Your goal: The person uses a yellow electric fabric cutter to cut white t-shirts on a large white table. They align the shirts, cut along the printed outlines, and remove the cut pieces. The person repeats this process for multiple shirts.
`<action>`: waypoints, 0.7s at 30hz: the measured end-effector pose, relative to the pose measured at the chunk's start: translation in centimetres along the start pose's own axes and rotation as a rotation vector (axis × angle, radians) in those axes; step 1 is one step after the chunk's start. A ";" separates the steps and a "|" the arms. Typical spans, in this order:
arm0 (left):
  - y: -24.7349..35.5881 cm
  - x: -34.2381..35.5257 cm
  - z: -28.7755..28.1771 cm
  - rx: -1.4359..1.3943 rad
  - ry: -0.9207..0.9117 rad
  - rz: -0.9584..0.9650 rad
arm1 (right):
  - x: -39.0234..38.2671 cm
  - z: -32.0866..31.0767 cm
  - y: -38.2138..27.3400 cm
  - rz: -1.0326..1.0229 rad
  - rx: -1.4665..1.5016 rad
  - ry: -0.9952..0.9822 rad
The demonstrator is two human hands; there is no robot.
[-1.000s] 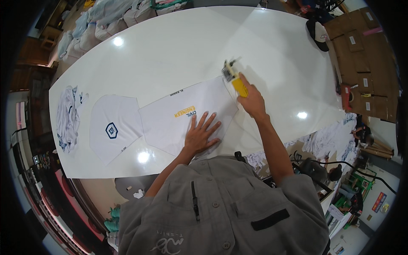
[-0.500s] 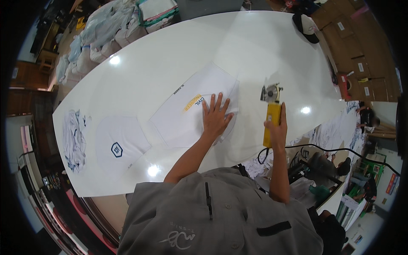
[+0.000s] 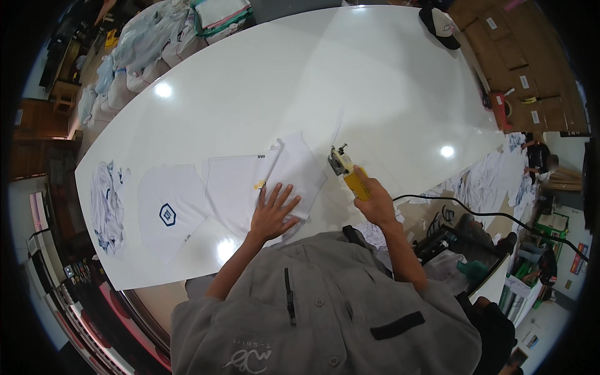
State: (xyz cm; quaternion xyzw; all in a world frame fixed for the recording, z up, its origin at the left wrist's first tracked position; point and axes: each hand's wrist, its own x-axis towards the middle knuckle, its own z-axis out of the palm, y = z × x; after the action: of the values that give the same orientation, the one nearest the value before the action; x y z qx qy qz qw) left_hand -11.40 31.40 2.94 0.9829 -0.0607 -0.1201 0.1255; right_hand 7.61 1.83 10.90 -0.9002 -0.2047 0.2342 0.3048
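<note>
My left hand (image 3: 273, 211) lies flat with fingers spread on a white fabric panel (image 3: 299, 164), which has a fold across its middle that partly covers its print. In my right hand (image 3: 377, 201) is a yellow electric fabric cutter (image 3: 355, 184), gripped round its body. The metal head of the cutter is just to the right of the panel's edge, close to the table surface. A narrow white strip (image 3: 338, 126) lies beyond the cutter head. Left of the panel lies another white fabric piece (image 3: 164, 187) with a dark blue hexagon print.
A crumpled heap of white fabric (image 3: 107, 209) rests at the left end of the white table (image 3: 250, 81). At the far right edge is a cap (image 3: 439, 28). The black power cord (image 3: 475, 211) runs off to the right. Plastic-wrapped bundles (image 3: 147, 47) stand beyond the table.
The printed panel has turned and folded, sliding nearer and to the left with my left hand. My right hand has brought the cutter leftward, tilting it toward the panel's edge.
</note>
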 end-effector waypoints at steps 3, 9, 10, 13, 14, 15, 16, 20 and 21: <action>0.1 0.2 0.1 -0.028 0.050 0.012 | 0.4 1.6 -1.5 -0.001 -0.059 0.001; 0.2 0.2 0.0 -0.051 0.091 0.020 | 3.9 2.4 -3.1 -0.031 -0.127 0.015; 0.2 0.3 0.0 -0.047 0.086 0.017 | 4.6 2.4 -3.4 -0.040 -0.141 0.012; 0.2 0.4 0.0 -0.055 0.078 0.010 | 6.3 2.3 -4.1 -0.058 -0.164 0.004; 0.2 0.4 0.0 -0.060 0.079 0.005 | 6.7 2.3 -4.3 -0.064 -0.165 -0.001; 0.2 0.4 0.0 -0.067 0.083 0.005 | 7.0 2.4 -4.5 -0.070 -0.166 -0.005; 0.2 0.4 0.0 -0.074 0.088 0.004 | 7.3 2.4 -4.7 -0.075 -0.160 -0.005; 0.3 0.3 -0.1 -0.083 0.094 -0.002 | 8.2 2.6 -5.2 -0.093 -0.150 0.004; 0.3 0.4 -0.1 -0.078 0.101 0.001 | 8.4 2.7 -5.3 -0.098 -0.151 0.008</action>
State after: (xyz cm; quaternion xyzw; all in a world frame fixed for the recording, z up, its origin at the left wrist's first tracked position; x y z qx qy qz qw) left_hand -11.05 31.09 3.08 0.9821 -0.0498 -0.0726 0.1665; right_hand 11.70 11.24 9.92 -0.9104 -0.2645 0.1992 0.2481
